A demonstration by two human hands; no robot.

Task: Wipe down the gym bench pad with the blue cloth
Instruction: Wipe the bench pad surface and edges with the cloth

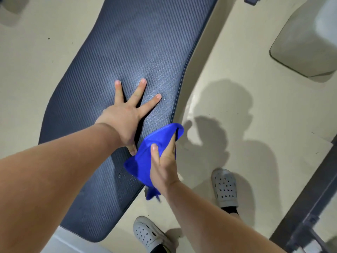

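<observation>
I judge the wipe is underway: my right hand (164,168) grips the blue cloth (140,165) at the right edge of the gym bench pad (131,48), my left hand (124,115) splayed flat on it; next comes a pressing sweep across

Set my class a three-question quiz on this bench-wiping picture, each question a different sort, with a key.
1. True or false: the left hand lies flat, fingers spread, on the bench pad.
2. Which grips the blue cloth? A. left hand B. right hand C. both
3. Short answer: which edge of the bench pad is the blue cloth at?
Key: 1 true; 2 B; 3 the edge nearest the person's feet.
</observation>
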